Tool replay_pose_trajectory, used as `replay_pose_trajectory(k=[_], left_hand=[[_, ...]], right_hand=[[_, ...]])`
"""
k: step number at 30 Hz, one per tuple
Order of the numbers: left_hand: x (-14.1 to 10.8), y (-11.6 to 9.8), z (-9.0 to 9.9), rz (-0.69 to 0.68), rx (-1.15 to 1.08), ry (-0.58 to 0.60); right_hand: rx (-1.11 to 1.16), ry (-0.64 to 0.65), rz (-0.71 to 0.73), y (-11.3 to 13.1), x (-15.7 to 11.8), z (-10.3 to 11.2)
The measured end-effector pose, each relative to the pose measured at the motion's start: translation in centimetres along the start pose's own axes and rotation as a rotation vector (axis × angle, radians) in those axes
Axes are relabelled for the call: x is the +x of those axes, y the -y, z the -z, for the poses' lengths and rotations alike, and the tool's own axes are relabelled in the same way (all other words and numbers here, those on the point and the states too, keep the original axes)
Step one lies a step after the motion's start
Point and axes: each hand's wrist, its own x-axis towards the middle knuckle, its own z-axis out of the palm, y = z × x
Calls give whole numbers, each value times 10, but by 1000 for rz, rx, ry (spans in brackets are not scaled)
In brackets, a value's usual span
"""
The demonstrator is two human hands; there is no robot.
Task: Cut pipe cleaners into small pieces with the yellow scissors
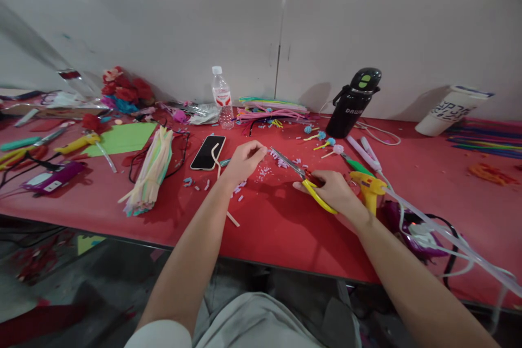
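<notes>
My left hand point(246, 160) is closed in a pinch over the middle of the red table; what it holds is too small to make out. Yellow-handled scissors point(313, 193) are in my right hand point(332, 190), blades slightly apart and pointing toward my left fingertips. Small lilac clippings point(279, 160) lie scattered below and between the hands. A cream pipe cleaner point(215, 159) passes beneath my left wrist, beside a black phone point(207, 153).
Pipe cleaners point(149, 171) lie bundled at the left. Behind stand a plastic bottle point(222, 99), a black flask point(354, 103) and a tilted white cup point(451, 111). A yellow glue gun point(369, 187) with cables is right of my right hand. A grey partition point(196, 38) borders the table.
</notes>
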Motion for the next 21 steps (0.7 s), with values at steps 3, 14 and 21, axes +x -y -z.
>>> replay_pose_trajectory(k=[3, 14, 21], left_hand=[[0, 0, 1, 8, 6, 4], [1, 3, 1, 26, -10, 5], [0, 0, 1, 24, -20, 2]], right_hand=[[3, 5, 2, -1, 0, 0], [7, 38, 15, 0, -1, 0], [-20, 38, 19, -2, 0, 0]])
